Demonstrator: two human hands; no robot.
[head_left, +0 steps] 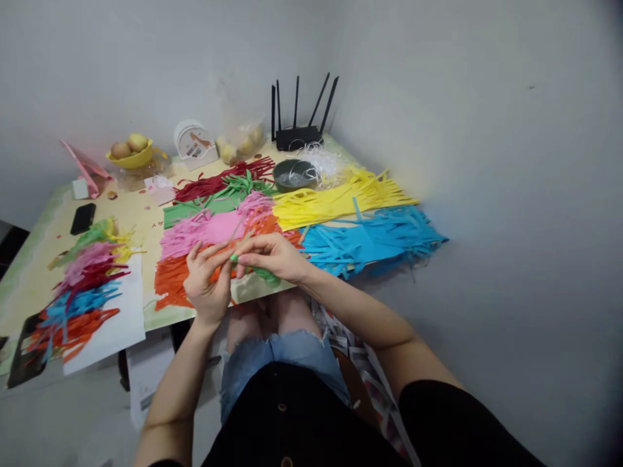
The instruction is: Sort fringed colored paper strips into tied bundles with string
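Note:
My left hand (208, 280) and my right hand (272, 257) meet at the near edge of the table (141, 217), above my lap. Both pinch the same green paper strip (263, 272), fingertips almost touching at its near end. The strip trails right and down under my right hand. Just behind my hands lie piles of cut paper strips: orange (170, 282), pink (204, 230), green (204, 207), dark red (219, 181), yellow (335, 198) and blue (370, 240).
On a white sheet (114, 324) at the left lie several finished coloured paper bundles (82, 285). Further back stand a dark bowl (294, 174), a black router (298, 135), a yellow bowl of fruit (130, 155), a phone (83, 218) and a white round container (193, 143). Walls close in behind and right.

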